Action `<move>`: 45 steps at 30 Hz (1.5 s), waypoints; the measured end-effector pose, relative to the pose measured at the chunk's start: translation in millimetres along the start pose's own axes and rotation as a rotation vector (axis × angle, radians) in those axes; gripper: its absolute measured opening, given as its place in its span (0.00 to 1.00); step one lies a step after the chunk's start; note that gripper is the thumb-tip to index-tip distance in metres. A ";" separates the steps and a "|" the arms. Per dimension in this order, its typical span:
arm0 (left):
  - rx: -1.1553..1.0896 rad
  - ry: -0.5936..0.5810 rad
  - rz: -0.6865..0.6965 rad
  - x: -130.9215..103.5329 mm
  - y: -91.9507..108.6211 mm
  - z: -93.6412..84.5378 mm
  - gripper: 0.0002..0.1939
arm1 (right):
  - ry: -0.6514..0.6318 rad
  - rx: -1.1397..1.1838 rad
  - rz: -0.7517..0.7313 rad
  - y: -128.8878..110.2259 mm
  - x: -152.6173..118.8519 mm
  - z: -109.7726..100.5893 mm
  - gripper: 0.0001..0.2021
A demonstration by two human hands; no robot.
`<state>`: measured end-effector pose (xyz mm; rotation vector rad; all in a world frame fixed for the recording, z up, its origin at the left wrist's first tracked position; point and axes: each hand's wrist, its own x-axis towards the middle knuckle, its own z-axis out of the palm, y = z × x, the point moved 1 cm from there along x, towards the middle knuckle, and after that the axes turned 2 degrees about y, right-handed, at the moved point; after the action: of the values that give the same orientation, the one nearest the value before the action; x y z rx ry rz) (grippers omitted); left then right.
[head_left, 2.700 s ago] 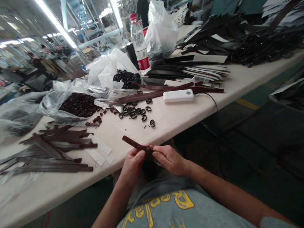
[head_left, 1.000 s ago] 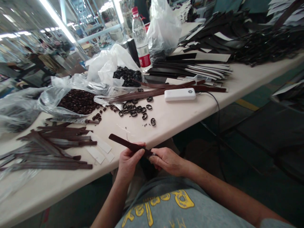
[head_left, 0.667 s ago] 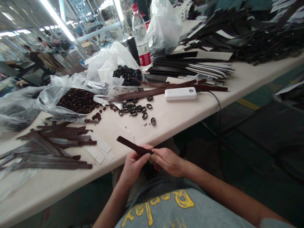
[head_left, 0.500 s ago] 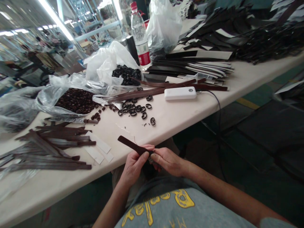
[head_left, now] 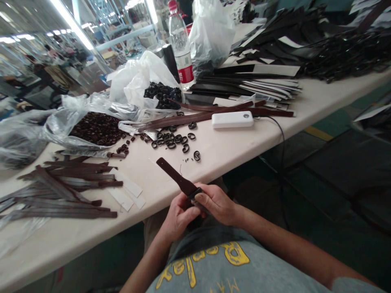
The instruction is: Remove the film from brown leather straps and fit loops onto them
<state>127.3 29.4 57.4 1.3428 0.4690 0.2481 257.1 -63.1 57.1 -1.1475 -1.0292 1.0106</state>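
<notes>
The left hand (head_left: 179, 214) is curled closed around the lower end of a dark brown strap (head_left: 177, 179), and the right hand (head_left: 217, 203) pinches the same strap just beside it, thumb on top, where a small dark loop (head_left: 195, 193) appears to sit around the strap; that detail is too small to be sure of. Both hands are held low over the lap, just off the near edge of the table (head_left: 229, 150), so the free end of the strap slants up and away over the tabletop, likely to keep its length clear of the body while the fingers work at one spot. To the left on the table lies a loose pile of straps (head_left: 67, 183) with a few white paper strips (head_left: 128, 191) beside it, within easy reach. Further in, loose dark rings (head_left: 174, 140) are scattered near a white power bank (head_left: 232, 119) with its cable running off the edge. Behind them an opened clear bag of brown rings (head_left: 97, 128) and a white bag of black rings (head_left: 161, 94) lie spread for picking. Farthest stand a water bottle (head_left: 181, 44) and stacks of flat black sheets (head_left: 253, 83).
</notes>
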 end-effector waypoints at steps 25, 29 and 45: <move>0.382 -0.196 0.019 -3.0 -4.8 10.8 0.10 | 0.464 0.386 0.006 -15.0 2.1 2.5 0.23; 0.439 -0.079 0.145 -2.8 8.5 3.3 0.08 | 0.477 0.336 -0.047 -19.3 3.3 -2.3 0.23; 0.348 0.138 0.227 -34.9 85.2 -4.3 0.10 | 0.124 0.323 -0.065 -29.0 -16.4 -8.3 0.31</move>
<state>102.5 36.6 145.9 1.7295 0.4894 0.4647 264.0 -84.5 83.2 -0.8937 -0.7670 0.9989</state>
